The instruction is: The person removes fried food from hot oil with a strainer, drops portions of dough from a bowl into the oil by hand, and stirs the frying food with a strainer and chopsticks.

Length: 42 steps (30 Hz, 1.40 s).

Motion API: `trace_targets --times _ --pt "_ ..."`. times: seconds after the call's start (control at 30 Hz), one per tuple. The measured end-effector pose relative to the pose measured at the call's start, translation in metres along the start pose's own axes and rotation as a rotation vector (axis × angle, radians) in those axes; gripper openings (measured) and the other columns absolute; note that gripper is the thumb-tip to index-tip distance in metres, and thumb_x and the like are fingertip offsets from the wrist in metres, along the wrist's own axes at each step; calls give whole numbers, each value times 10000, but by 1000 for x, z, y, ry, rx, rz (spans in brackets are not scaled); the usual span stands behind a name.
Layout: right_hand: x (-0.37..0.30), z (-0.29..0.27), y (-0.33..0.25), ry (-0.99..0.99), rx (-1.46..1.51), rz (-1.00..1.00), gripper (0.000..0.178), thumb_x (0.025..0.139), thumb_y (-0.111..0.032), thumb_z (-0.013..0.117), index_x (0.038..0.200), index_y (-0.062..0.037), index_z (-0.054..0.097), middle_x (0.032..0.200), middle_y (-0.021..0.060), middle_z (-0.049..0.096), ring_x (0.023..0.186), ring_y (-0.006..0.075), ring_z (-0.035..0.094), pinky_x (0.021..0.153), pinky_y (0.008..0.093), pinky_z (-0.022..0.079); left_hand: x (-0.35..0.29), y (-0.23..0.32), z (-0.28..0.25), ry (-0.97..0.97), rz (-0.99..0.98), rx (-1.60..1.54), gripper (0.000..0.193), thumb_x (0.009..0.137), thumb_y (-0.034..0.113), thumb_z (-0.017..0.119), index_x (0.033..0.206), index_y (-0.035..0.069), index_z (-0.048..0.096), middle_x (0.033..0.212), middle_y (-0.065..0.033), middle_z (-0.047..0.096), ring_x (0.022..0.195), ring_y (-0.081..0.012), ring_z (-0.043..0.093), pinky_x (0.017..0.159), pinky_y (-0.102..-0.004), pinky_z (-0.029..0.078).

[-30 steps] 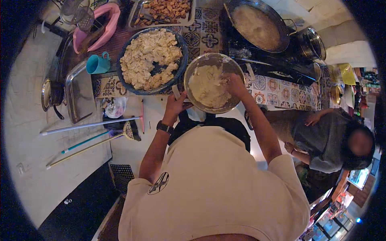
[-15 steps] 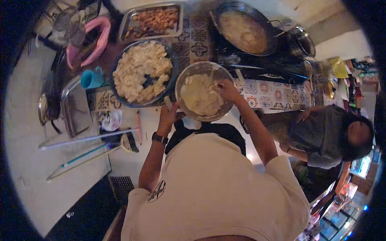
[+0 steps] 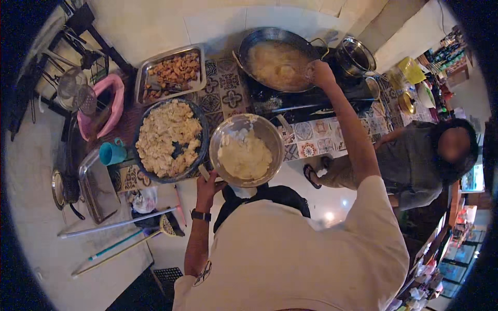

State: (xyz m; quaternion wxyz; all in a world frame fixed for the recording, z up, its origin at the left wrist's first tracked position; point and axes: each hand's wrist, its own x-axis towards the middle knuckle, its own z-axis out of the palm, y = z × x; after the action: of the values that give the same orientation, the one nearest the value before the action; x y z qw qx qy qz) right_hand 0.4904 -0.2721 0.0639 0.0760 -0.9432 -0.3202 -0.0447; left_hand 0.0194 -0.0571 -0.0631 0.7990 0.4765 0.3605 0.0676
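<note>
My left hand (image 3: 206,185) is closed on the side handle of a mixing bowl (image 3: 213,155), at the counter's near edge. Pale, wet batter or dough (image 3: 246,155) lies in the bowl. Stretched far forward, my right hand (image 3: 322,75) hovers over the right rim of a large wok (image 3: 249,72). Its fingers are bent downward, and whatever they hold is too small to make out. Pale, bubbling liquid (image 3: 280,65) fills the wok. Left of the bowl, a dark blue basin (image 3: 204,136) carries a heap of pale, coated pieces (image 3: 166,132), with a gap at its right side.
Browned pieces lie in a metal tray (image 3: 141,78) at the back left. A teal mug (image 3: 112,153), a pink-rimmed item (image 3: 116,98) and a glass dish (image 3: 98,186) stand further left. A pot (image 3: 358,54) sits right of the wok. Another person (image 3: 415,160) is at the right.
My right hand has gone from inside the mixing bowl up and forward to the wok's right side. My left hand stays at the bowl. The whole view has shifted.
</note>
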Motion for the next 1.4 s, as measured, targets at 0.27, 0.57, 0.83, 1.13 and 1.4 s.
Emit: trace_targets --times 0.27,0.57,0.83,1.13,1.4 --pt "33 8 33 127 -116 57 175 740 -179 590 714 -20 660 760 189 637 726 364 630 653 440 503 -3 -5 -2 -28 48 -12 261 915 230 545 992 -19 540 926 -149 621 748 -262 668 648 -335 591" --pt "-116 58 -157 -449 590 -477 234 795 -186 637 919 11 639 895 190 640 799 276 628 710 339 472 0 -3 -2 -12 9 -41 351 906 264 566 1114 -16 530 965 -110 626 788 -237 664 662 -336 579" --pt "-141 212 -150 -561 445 -535 287 702 -87 597 971 9 572 839 217 598 795 374 582 705 450 471 -3 9 5 -31 -38 -2 249 927 211 522 1011 -17 580 947 -95 634 818 -224 658 709 -357 582" --pt "-156 156 -168 -157 543 -454 302 668 -83 655 962 -26 612 868 188 614 843 308 606 740 367 479 -5 -2 -3 15 -30 -52 277 916 255 544 1012 -2 581 968 -109 633 800 -228 659 682 -356 581" --pt "-151 190 -157 -278 638 -405 369 661 -65 643 1025 -16 618 941 209 634 868 337 618 803 387 482 -6 4 1 -1 -24 -48 242 927 222 517 1017 6 580 955 -99 637 842 -228 651 708 -365 578"
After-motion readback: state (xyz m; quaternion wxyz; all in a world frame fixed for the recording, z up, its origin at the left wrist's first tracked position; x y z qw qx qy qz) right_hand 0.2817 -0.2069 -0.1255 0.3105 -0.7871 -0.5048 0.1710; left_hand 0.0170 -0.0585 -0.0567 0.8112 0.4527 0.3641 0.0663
